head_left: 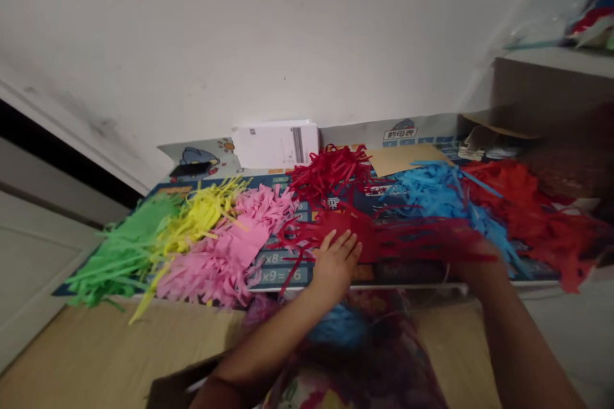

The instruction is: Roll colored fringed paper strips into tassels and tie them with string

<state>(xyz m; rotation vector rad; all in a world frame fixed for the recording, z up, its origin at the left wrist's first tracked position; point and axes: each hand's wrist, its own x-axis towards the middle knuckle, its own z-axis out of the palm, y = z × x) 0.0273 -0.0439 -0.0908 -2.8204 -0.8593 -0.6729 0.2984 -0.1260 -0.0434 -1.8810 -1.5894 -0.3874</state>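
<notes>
My left hand (pixel 337 263) lies flat, fingers stretched out, on a dark red fringed sheet of tissue paper (pixel 357 230). Strips of that sheet run rightward to my right hand (pixel 480 265), which is smeared by motion; whether its fingers grip the strips I cannot tell. Behind the sheet sits a crumpled bunch of dark red paper strips (pixel 330 172). Blue fringed paper (pixel 429 192) and brighter red fringed paper (pixel 522 204) lie close to my right hand. On the left side, pink fringed paper (pixel 225 249) is nearest my left hand.
Yellow (pixel 204 214) and green fringed paper (pixel 129 243) lie at the table's left. A white box (pixel 275 144) leans against the wall, with a tan paper sheet (pixel 407 158) to its right. A dark phone-like object (pixel 190 169) lies at the back left. Something blue and blurred (pixel 338 326) is below the table edge.
</notes>
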